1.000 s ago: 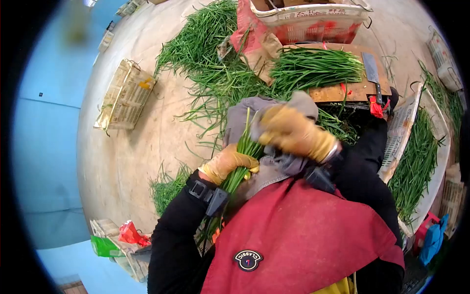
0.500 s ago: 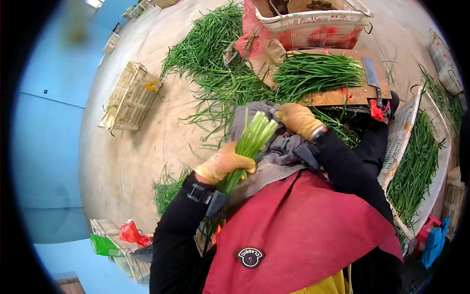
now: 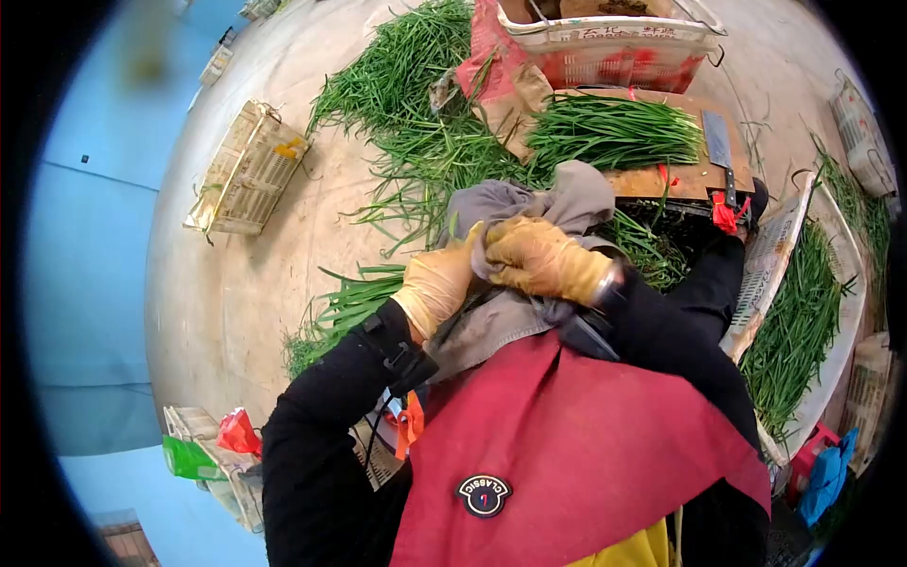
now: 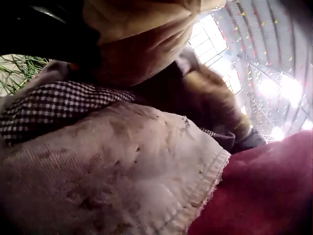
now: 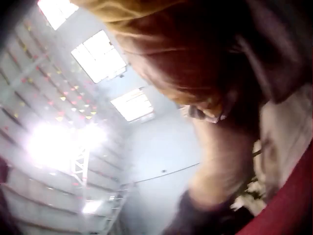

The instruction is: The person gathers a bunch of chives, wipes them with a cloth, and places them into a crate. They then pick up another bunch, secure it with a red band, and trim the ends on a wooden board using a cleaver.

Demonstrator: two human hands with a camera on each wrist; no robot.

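Note:
My gloved left hand is curled over the lap in the head view, with a bunch of garlic chives in its grip. The green leaves fan out to the left past the wrist; the stalks are mostly hidden by the hand. Close beside it, the gloved right hand grips a bunched grey cloth, and the fingers of both hands nearly meet there. A worn pale cloth and a checked cloth cover the lap in the left wrist view. The right wrist view shows the glove dark and blurred.
Cut chives lie on a board beside a cleaver. A loose chive heap spreads over the floor. Crates stand around: a white-and-red one ahead, a yellowed one left, and a chive-filled one right.
The left hand has turned and risen toward the right hand. The chives' pale cut ends, upright half a second ago, are now out of sight, and their leaves point left. The right hand has come in with the cloth.

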